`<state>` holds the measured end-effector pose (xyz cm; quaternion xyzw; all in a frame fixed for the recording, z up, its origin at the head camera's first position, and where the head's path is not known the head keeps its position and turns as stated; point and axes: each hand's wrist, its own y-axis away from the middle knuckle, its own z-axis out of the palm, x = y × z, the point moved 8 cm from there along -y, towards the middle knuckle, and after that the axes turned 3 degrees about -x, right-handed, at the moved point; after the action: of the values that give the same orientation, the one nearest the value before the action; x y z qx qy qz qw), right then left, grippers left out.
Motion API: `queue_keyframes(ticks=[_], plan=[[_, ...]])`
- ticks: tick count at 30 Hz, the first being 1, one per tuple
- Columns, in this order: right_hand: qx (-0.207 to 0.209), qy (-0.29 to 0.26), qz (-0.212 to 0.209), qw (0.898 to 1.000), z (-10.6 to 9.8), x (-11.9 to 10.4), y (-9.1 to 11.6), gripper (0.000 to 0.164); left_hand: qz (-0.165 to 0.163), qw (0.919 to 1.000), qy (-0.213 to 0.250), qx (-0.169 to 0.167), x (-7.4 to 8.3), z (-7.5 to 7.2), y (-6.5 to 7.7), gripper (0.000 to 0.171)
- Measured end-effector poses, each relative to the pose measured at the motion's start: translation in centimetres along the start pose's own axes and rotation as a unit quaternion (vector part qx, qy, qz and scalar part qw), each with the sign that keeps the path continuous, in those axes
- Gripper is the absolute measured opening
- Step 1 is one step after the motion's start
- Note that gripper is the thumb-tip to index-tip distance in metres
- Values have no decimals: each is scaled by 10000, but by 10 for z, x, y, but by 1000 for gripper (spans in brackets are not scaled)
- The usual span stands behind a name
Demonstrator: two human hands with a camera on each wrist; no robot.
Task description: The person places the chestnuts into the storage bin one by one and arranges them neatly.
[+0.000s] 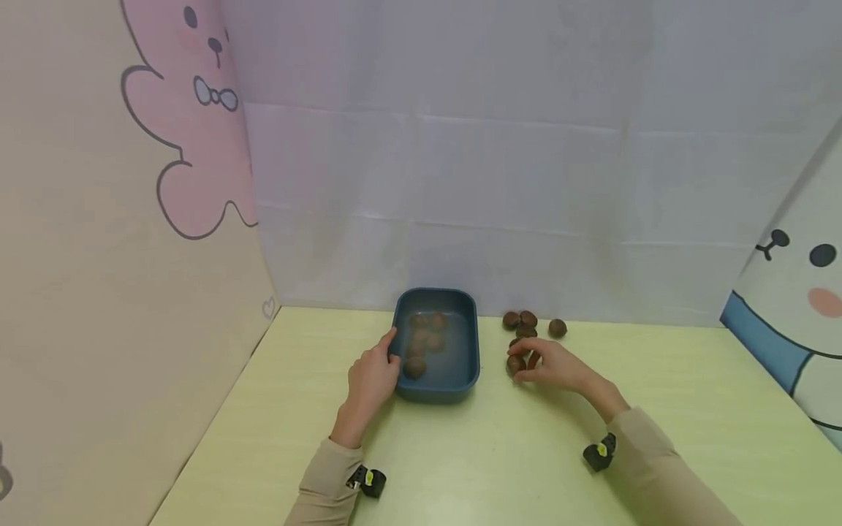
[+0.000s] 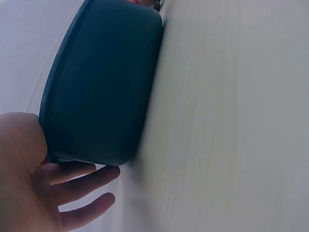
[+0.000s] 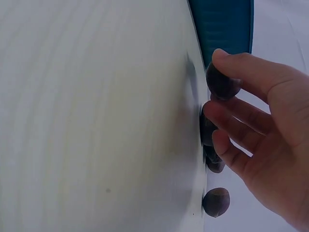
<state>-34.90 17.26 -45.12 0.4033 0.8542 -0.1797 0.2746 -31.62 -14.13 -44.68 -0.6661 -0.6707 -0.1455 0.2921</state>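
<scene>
A dark blue rectangular container [image 1: 437,395] stands at the table's back edge with several brown chestnuts [image 1: 427,339] inside. My left hand [image 1: 372,376] grips its left side, thumb at the rim; in the left wrist view the fingers [image 2: 87,186] lie along the outer wall. To the right of the container, my right hand [image 1: 559,365] pinches a chestnut [image 3: 222,82] between thumb and fingers, just over the table. Several loose chestnuts [image 1: 526,319] lie behind that hand, partly hidden by its fingers. One more chestnut [image 1: 557,328] sits apart to their right.
The pale yellow table [image 1: 500,453] meets a white cloth backdrop [image 1: 500,183] right behind the container. A cloth wall with a pink bear print [image 1: 197,146] borders the left side, another printed cloth [image 1: 802,292] the right.
</scene>
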Motion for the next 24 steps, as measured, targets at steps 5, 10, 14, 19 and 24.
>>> queue_keyframes(ticks=[5, 10, 14, 19, 24], plan=[[202, -294, -178, 9992, -4, -8, -4, 40, -5, 10000, -1, -24, -1, 1, 0, 57], [367, -544, -187, 9977, -7, -15, -9, 42, 28, 10000, 7, -8, -1, 1, 0, 57], [422, -729, -235, 9962, -7, -23, -12, 43, 29, 10000, 8, 17, 0, 0, 0, 57], [504, -696, -207, 9961, -5, -28, -16, 42, 29, 10000, 1, 4, 0, 0, 1, 57], [581, -751, -253, 9952, -3, -32, -20, 42, 13, 10000, 21, 20, 0, -1, 0, 57]])
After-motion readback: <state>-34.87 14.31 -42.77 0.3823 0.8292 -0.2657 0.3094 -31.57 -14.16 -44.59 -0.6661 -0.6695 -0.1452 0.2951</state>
